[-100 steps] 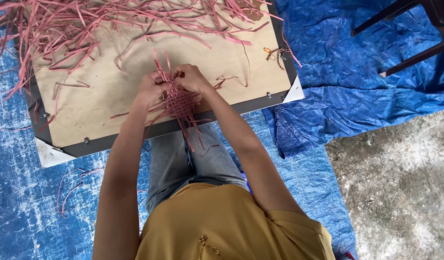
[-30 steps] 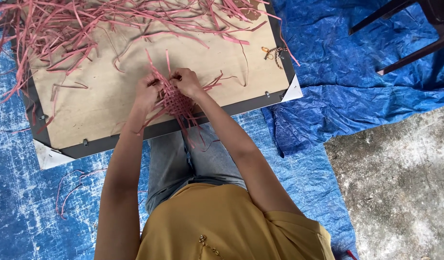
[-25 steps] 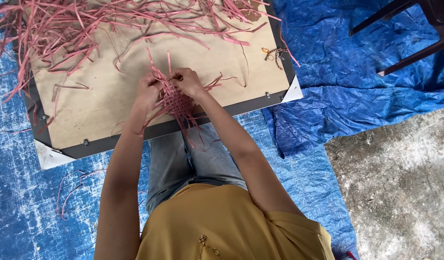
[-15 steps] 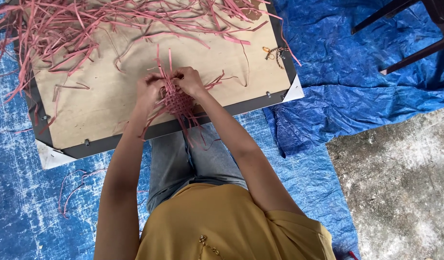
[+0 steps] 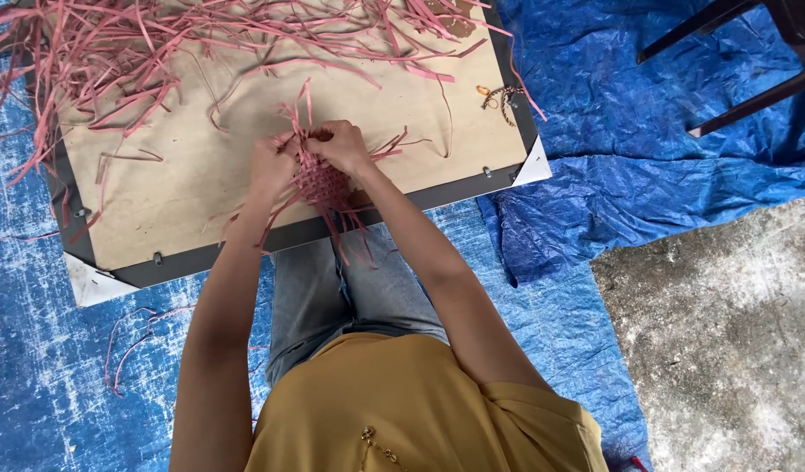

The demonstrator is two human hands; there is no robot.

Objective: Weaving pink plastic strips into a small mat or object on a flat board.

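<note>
A small woven piece of pink strips (image 5: 322,183) rests on the near edge of a flat wooden board (image 5: 201,175). My left hand (image 5: 273,163) grips its left side and pinches loose strip ends that stick up. On the piece's upper right edge, my right hand (image 5: 343,145) closes its fingers on strips. Loose ends of the weave hang down over my grey trousers.
A big heap of loose pink strips (image 5: 149,44) covers the board's far part. Small dark metal scissors (image 5: 500,94) lie near its right edge. A blue tarpaulin (image 5: 594,175) covers the ground, bare concrete (image 5: 725,350) at lower right, dark chair legs (image 5: 734,52) top right.
My hands have stayed on the woven piece and shifted their fingers slightly. The upright strip ends between them have moved a little.
</note>
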